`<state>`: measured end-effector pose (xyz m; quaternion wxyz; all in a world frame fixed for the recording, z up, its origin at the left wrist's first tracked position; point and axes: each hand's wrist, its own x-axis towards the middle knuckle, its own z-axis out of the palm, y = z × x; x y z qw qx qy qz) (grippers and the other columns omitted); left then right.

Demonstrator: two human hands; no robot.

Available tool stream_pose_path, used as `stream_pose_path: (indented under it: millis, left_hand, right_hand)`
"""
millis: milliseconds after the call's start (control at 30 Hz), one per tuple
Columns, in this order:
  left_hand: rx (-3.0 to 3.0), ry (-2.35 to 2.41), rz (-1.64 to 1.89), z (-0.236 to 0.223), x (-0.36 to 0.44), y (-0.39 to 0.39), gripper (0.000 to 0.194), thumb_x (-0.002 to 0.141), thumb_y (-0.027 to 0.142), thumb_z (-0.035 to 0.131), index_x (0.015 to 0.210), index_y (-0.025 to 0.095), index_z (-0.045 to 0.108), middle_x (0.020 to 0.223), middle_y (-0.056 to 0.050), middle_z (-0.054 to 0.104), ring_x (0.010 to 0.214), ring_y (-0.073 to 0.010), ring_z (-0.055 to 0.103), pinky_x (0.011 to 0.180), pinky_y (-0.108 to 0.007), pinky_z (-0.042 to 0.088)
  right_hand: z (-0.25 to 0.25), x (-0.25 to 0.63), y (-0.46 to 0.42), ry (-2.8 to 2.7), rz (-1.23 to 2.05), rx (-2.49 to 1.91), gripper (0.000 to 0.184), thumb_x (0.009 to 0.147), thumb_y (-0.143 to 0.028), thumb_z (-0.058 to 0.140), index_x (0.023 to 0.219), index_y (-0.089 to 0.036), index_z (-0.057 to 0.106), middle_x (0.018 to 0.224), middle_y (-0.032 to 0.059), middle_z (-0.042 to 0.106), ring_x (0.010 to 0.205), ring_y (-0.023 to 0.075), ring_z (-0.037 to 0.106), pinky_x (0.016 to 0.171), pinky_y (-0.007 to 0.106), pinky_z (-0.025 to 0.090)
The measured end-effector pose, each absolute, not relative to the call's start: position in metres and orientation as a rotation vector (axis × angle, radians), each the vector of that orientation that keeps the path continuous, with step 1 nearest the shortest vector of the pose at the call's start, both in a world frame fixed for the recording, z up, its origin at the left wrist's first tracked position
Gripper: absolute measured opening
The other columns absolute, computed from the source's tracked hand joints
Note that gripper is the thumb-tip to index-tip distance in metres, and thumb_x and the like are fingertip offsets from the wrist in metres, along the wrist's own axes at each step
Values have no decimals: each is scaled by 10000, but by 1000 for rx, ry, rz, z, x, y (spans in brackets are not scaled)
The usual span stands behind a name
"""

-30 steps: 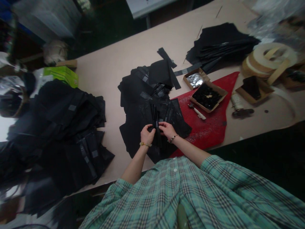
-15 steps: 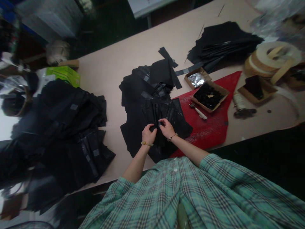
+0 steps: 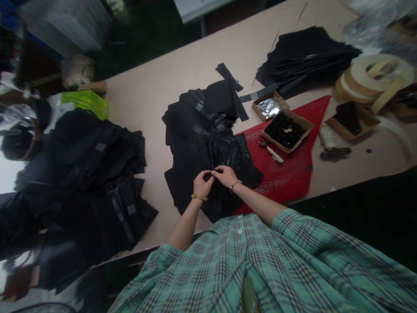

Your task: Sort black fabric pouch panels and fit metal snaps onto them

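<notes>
Right hand (image 3: 227, 177) has shifted inward since the earlier frame, closing the gap to the left hand (image 3: 202, 186), which holds nearly the same position. The fingers of the 2 hands now meet, or nearly meet, over the folded black material (image 3: 212, 153). Thumb and index finger are bent toward each other on each hand; whether either set is fully closed on an edge cannot be told, because dark material blends at the contact point.

The folded black material lies on the near part of the black pile (image 3: 183, 157), directly ahead of the person on the worktop (image 3: 153, 108). A red sheet (image 3: 289, 176) lies at the right of the pile, bearing a white-handled tool (image 3: 274, 154) and a cardboard box of small black parts (image 3: 276, 145).

Recommended handling, as a judgement: pinch with the pads, keep the 2 thumbs level, and apply equal, light pressure. Keep the wrists low so that the layers beneath are not dragged. Separate 1 layer at a time by feel, since black on black hides the edges. Uneven pull could skew the fold or catch an adjacent strip.
</notes>
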<state>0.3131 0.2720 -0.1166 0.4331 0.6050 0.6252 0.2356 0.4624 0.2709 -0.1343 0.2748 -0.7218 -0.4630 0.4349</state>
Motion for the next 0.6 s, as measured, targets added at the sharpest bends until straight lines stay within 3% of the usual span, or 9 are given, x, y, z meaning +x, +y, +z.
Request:
stream_pose_path:
  millis: [167, 300, 467, 600]
  left_hand:
    - [1541, 1650, 587, -115, 291, 278, 212, 800, 178, 621, 982, 215, 724, 1001, -14, 729, 961, -173, 656, 963, -326, 483]
    - [1685, 1604, 542, -112, 286, 281, 268, 840, 142, 543, 1019, 224, 725, 1028, -20, 722, 1036, -176, 635, 1081, -369, 401]
    - [1598, 1615, 500, -111, 312, 277, 362, 768, 386, 721, 1074, 194, 698, 1053, -63, 713, 985, -203, 645, 909, -322, 489]
    - [1541, 1685, 392, -111, 317, 278, 225, 787, 346, 677, 953, 203, 726, 920, -37, 722, 839, -177, 637, 806, -293, 474]
  right_hand:
    - [-135, 463, 275, -1219, 1194, -1991, 174, 814, -231, 628, 914, -178, 760, 942, 66, 753, 905, 219, 689, 881, 333, 509]
    - [-136, 464, 273, -1219, 1247, -1912, 278, 785, -90, 551, 912, -205, 770, 971, 27, 743, 953, 189, 673, 945, 314, 487]
    - [-137, 468, 270, -1302, 1217, -1846, 237, 802, -186, 627, 989, -203, 771, 1027, 62, 724, 990, 213, 660, 969, 356, 484]
    - [-138, 470, 268, -1344, 1249, -1786, 283, 791, -261, 678, 1058, -206, 755, 1054, 71, 722, 995, 220, 660, 959, 370, 491]
